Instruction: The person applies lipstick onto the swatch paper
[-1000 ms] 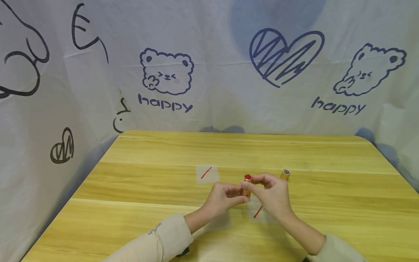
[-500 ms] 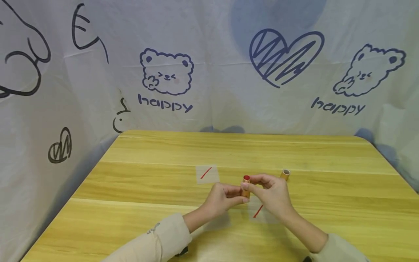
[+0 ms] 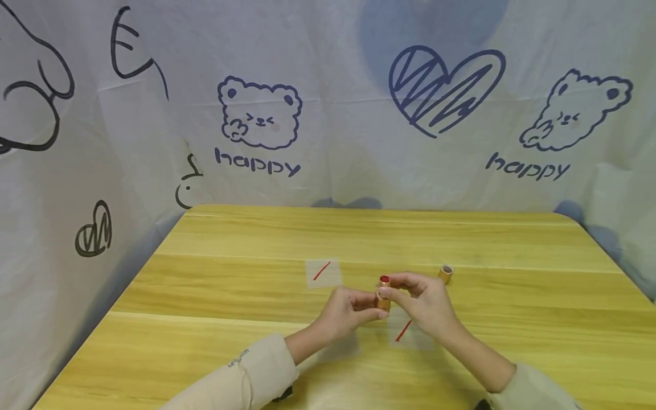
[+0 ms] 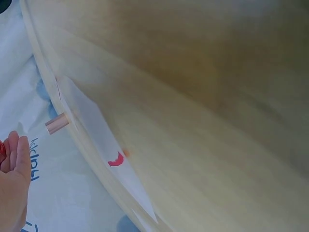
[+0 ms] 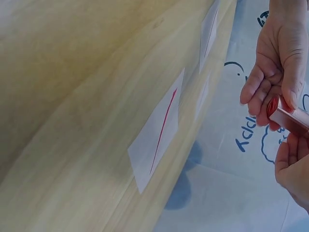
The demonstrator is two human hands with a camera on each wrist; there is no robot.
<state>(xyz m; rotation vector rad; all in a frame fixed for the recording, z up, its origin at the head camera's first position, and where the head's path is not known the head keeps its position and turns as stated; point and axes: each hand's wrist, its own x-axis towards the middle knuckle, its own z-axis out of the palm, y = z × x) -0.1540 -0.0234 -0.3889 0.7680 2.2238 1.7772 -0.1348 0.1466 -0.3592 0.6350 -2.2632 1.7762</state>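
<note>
In the head view a gold lipstick (image 3: pixel 384 304) stands upright between both hands, its red tip on top. My left hand (image 3: pixel 340 313) pinches its lower part between thumb and fingers. Higher up, near the rim, the thumb and fingers of my right hand (image 3: pixel 427 299) grip the tube. The right wrist view shows the lipstick (image 5: pixel 289 121) from its base end, with the left hand (image 5: pixel 280 63) above and the right hand (image 5: pixel 295 171) below. Behind the right hand a gold lipstick cap (image 3: pixel 446 274) stands on the table, its mouth upward.
On the wooden table (image 3: pixel 230 239) lies a paper square (image 3: pixel 324 282) with a red stroke. A second marked paper (image 3: pixel 417 340) sits beneath the right hand, and another sheet (image 3: pixel 340 348) is partly behind the left forearm. White cloth (image 3: pixel 348 142) with drawings hangs behind.
The red tip stood slightly above the rim one second ago and now appears lower in it. A narrower collar shows at the tube's top. Both hands keep their hold, nearly unmoved.
</note>
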